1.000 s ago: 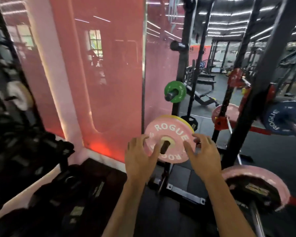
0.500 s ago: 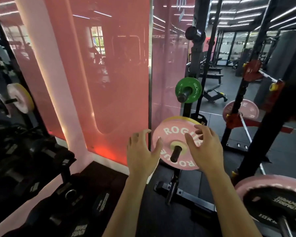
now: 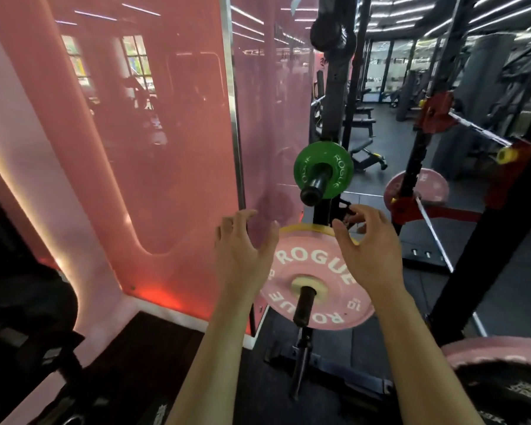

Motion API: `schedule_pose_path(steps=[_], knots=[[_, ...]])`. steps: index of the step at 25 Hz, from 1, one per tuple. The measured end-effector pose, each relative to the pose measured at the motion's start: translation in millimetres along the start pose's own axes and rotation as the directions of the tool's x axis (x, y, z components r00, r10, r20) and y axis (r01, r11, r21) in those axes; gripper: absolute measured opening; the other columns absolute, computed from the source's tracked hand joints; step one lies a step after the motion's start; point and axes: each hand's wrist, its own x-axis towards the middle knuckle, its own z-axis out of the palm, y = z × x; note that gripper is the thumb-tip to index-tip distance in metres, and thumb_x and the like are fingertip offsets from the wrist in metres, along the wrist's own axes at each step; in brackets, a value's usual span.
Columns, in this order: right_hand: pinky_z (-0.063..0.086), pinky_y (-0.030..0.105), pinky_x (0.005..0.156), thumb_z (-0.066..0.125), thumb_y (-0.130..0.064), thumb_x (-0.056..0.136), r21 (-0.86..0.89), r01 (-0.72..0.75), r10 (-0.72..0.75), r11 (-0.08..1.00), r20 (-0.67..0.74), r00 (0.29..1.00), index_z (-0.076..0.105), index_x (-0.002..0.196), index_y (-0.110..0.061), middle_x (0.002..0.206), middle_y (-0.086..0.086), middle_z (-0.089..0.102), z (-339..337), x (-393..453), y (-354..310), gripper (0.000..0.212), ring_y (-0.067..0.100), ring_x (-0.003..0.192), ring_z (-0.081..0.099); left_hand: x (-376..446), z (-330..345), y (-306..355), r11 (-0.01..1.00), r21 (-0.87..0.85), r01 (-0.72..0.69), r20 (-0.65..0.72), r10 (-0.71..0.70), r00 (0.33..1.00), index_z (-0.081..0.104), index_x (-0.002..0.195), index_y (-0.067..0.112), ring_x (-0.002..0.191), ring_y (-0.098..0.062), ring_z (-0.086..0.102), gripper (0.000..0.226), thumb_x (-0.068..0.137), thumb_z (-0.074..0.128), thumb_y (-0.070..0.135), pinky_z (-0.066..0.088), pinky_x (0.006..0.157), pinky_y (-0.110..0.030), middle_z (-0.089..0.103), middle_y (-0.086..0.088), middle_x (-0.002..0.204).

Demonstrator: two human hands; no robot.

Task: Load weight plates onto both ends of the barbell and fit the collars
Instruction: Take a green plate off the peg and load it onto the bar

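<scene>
A pink Rogue plate (image 3: 316, 282) hangs on a black storage peg (image 3: 302, 306) of the rack, with a yellow plate (image 3: 307, 229) just behind it. My left hand (image 3: 242, 256) hovers at the plate's upper left edge, fingers spread and loosely curled, holding nothing. My right hand (image 3: 370, 250) hovers at the upper right edge in the same way, its thumb near the yellow rim. A green Rogue plate (image 3: 323, 170) sits on a higher peg. At the bottom right, a pink plate (image 3: 497, 354) sits on what looks like the barbell's end.
A pink glossy wall panel (image 3: 166, 148) stands close on the left. Black rack uprights (image 3: 500, 240) rise on the right, with red hooks and another pink plate (image 3: 417, 188) behind. Dark equipment (image 3: 28, 317) fills the lower left. Benches stand far back.
Both hands have lifted off the pink plate's face and risen to its upper edges, fingers spreading. The view has shifted closer and up; the plate stays on its peg.
</scene>
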Motion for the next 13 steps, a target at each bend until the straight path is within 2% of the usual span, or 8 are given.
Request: schedule_pose_path(steps=[5, 10, 13], knots=[[0.05, 0.037, 0.069, 0.065, -0.04, 0.089, -0.075, -0.052, 0.049, 0.996, -0.046, 0.998, 0.057, 0.12, -0.018, 0.105, 0.002, 0.058, 40.8, 41.9, 31.9, 0.039, 0.02, 0.091, 0.057, 57.1, 59.8, -28.0, 0.998, -0.042, -0.044, 0.034, 0.046, 0.998, 0.062, 0.115, 0.018, 0.101, -0.023, 0.054, 0.037, 0.087, 0.07, 0.042, 0.046, 0.087, -0.039, 0.06, -0.004, 0.109], [0.049, 0.036, 0.07, 0.064, -0.038, 0.089, -0.166, -0.099, 0.082, 0.981, -0.111, 0.99, 0.059, 0.116, -0.018, 0.102, 0.002, 0.06, 79.8, 103.1, 49.8, 0.034, 0.023, 0.09, 0.058, 131.3, 117.7, -48.0, 0.982, -0.173, -0.074, 0.101, 0.092, 0.991, 0.06, 0.116, 0.02, 0.102, -0.017, 0.053, 0.039, 0.088, 0.066, 0.047, 0.038, 0.082, -0.024, 0.06, 0.001, 0.11], [0.043, 0.031, 0.067, 0.063, -0.041, 0.089, -0.221, -0.156, 0.121, 0.963, -0.163, 0.979, 0.059, 0.114, -0.021, 0.102, -0.001, 0.057, 97.8, 131.1, 62.5, 0.033, 0.02, 0.091, 0.057, 161.3, 148.4, -56.1, 0.973, -0.209, -0.094, 0.15, 0.127, 0.981, 0.06, 0.118, 0.019, 0.104, -0.019, 0.053, 0.042, 0.088, 0.066, 0.047, 0.043, 0.084, -0.03, 0.06, 0.0, 0.11]])
